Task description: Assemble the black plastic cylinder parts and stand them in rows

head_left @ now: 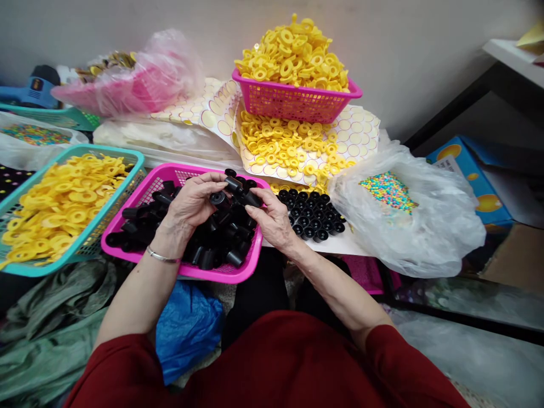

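This looks like a small workshop: yellow plastic rings (293, 54) fill a far pink basket (293, 99) and a teal basket (106, 149) at left, black cylinders (207, 258) crowd a near pink basket (238, 275), colourful beads (389, 192) fill a plastic bag (442, 232) at right, and a blue tool (40, 90) lies far left.

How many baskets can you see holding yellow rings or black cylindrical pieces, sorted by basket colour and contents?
Pink basket of black cylindrical pieces: 1
Pink basket of yellow rings: 1
Teal basket of yellow rings: 1
Total: 3 baskets
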Demonstrator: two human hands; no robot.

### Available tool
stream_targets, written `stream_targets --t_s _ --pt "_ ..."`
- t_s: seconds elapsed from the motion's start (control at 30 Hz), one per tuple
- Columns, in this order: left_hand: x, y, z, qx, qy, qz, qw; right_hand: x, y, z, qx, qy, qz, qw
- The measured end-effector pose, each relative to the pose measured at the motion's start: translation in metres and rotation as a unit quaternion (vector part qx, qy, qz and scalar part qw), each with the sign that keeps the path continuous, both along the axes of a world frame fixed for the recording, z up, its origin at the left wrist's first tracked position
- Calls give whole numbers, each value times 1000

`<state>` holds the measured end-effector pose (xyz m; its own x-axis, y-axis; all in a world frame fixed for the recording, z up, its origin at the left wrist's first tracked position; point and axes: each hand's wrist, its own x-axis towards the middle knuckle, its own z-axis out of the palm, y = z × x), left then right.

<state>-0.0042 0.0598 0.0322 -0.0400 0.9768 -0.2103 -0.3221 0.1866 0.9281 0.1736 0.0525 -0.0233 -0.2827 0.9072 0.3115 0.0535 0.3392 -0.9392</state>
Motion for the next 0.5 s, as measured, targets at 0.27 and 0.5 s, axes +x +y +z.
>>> stream_targets --t_s 0.27,0.5 --pt "5 -2 2 4 41 23 999 1 -1 0 23 -25 0 999" --pt "9 -4 -2 -2 60 34 998 3 -3 2 63 -47 0 997"
